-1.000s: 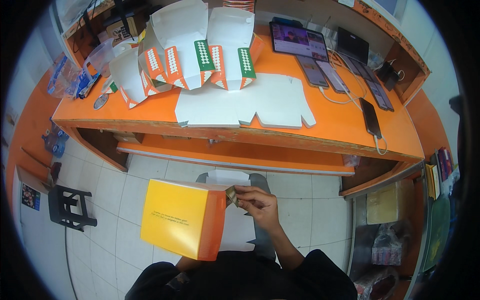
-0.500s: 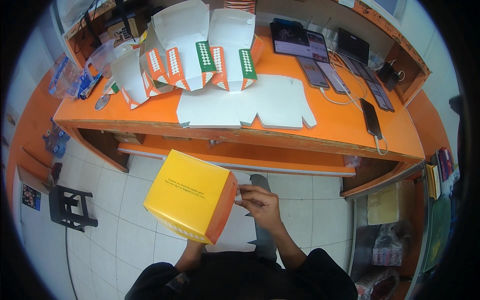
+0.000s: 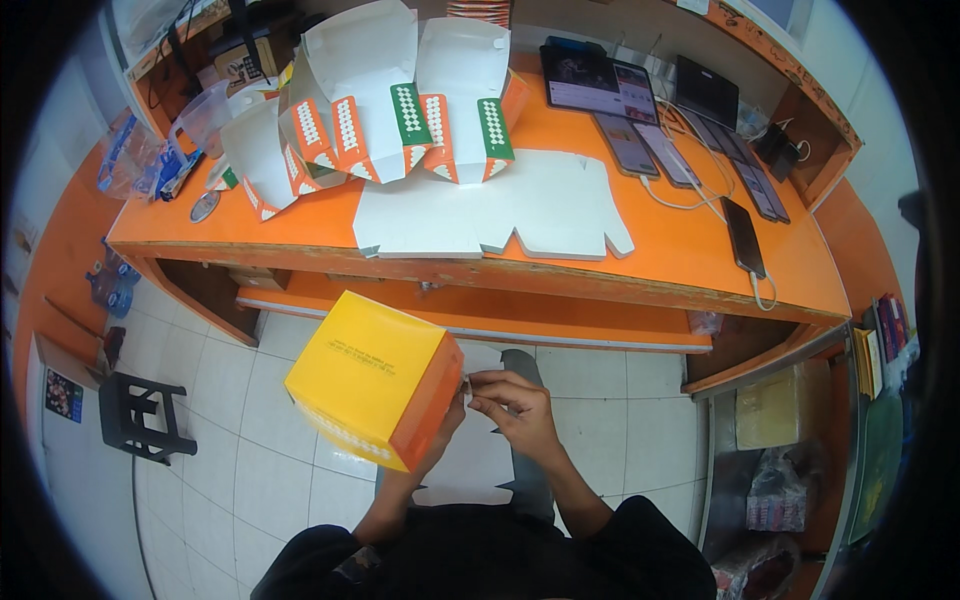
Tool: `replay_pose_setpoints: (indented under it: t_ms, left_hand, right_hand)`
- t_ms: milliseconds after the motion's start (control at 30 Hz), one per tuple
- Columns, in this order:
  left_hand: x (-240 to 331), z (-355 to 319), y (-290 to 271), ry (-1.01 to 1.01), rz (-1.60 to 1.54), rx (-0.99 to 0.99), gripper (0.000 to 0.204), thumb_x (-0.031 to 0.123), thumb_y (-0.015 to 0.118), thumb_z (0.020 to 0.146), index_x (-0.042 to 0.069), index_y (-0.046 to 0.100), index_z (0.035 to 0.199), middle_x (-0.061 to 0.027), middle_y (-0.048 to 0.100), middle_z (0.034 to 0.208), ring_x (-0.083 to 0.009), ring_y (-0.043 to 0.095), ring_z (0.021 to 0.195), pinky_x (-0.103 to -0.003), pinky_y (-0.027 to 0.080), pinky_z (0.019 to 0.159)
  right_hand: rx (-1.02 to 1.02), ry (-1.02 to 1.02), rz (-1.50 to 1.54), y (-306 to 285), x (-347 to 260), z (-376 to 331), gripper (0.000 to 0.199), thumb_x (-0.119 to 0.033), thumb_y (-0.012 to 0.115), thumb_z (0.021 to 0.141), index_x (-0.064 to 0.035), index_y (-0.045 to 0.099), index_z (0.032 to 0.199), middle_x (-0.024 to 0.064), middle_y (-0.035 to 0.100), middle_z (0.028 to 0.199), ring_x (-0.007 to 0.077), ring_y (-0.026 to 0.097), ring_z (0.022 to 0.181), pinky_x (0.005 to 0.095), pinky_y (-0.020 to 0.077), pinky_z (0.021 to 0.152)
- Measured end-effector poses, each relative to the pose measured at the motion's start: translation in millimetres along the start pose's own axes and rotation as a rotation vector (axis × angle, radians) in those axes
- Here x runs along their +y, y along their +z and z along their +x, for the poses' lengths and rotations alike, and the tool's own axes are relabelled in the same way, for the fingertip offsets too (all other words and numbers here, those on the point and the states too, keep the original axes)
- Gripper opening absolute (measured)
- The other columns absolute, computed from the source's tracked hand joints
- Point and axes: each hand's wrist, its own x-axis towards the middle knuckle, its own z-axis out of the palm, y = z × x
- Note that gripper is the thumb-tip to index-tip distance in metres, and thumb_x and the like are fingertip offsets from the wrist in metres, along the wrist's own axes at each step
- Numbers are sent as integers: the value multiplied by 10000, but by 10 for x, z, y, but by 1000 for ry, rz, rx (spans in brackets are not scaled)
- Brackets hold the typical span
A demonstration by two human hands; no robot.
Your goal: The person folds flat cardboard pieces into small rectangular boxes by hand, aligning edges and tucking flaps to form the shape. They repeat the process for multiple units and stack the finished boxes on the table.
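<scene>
Above the lap (image 3: 532, 480), in front of the orange desk (image 3: 670, 265), holding up a tilted yellow box (image 3: 370, 360), turned with its orange side (image 3: 425, 400) toward the right; pinching in the right hand (image 3: 525, 412) a small pale piece (image 3: 467, 396), just beside that orange side; with the left hand (image 3: 443, 435) behind the box, mostly out of sight, impossible to tell how closely gripping; below, bearing a sheet of white cardboard (image 3: 468, 470) flat across the lap; on the desk, seeing open boxes (image 3: 375, 135) toward the left, flat white cardboard (image 3: 490, 215) stacked in front of them, and phones (image 3: 741, 236) at the right
</scene>
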Motion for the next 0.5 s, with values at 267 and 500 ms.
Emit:
replay_pose_setpoints:
  t_ms: [267,500]
  left_hand:
    - [-131,-81,10,125,125,17,164,29,724,776,30,678,933,-70,685,876,-198,648,828,-299,490,779]
    - [-332,-110,57,44,-191,-86,198,-22,637,863,25,621,1054,-111,642,1004,-187,628,898,-286,515,800]
  right_hand:
    - [30,87,89,2,5,-23,57,38,677,823,36,684,879,131,644,1031,155,636,893,256,530,788]
    - [87,113,296,44,-8,-47,122,32,609,886,61,630,1002,160,646,1083,191,626,1021,294,517,893]
